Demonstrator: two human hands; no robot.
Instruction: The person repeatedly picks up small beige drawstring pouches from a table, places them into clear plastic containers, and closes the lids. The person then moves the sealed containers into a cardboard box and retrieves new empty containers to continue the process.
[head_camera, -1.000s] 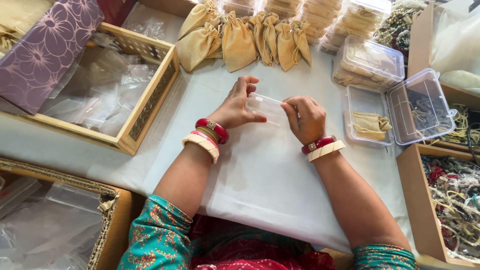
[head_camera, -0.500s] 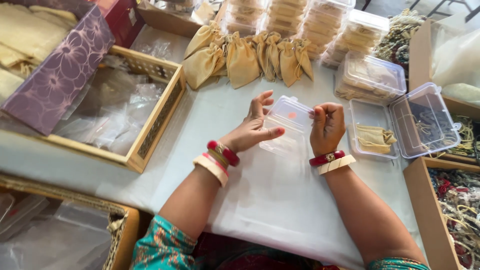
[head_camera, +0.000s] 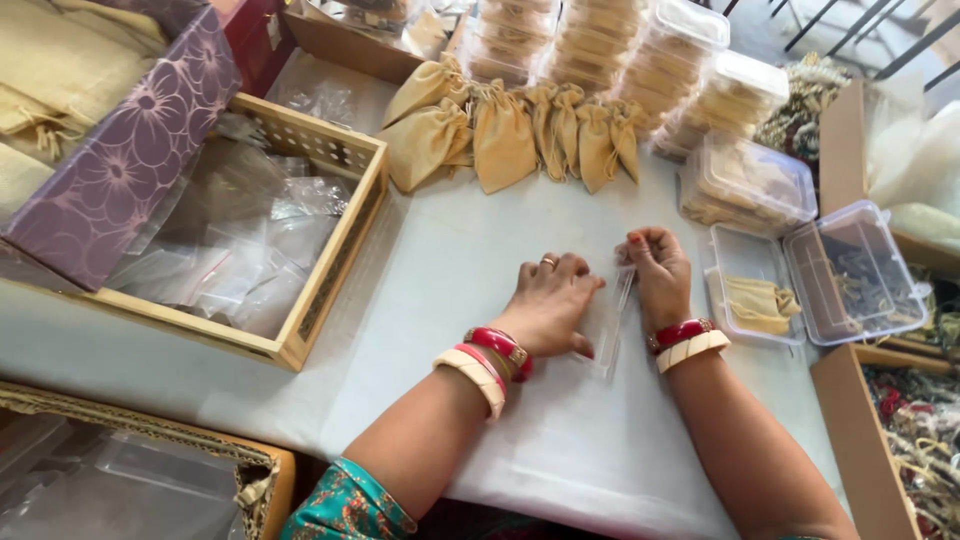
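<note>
A small clear plastic box stands open on the white table cloth between my hands. My left hand lies palm down on the left half of the box, pressing it flat. My right hand pinches the raised clear lid at its top edge, so the lid stands almost on edge. Both wrists wear red and cream bangles.
An open clear box with a beige pouch inside lies at the right. Several beige drawstring pouches and stacked clear boxes line the back. A wooden tray of plastic bags sits left. Cardboard boxes of beads stand right.
The box was held up in both hands and has come down onto the cloth. My left hand went from holding its side to pressing flat on it; the lid now stands upright.
</note>
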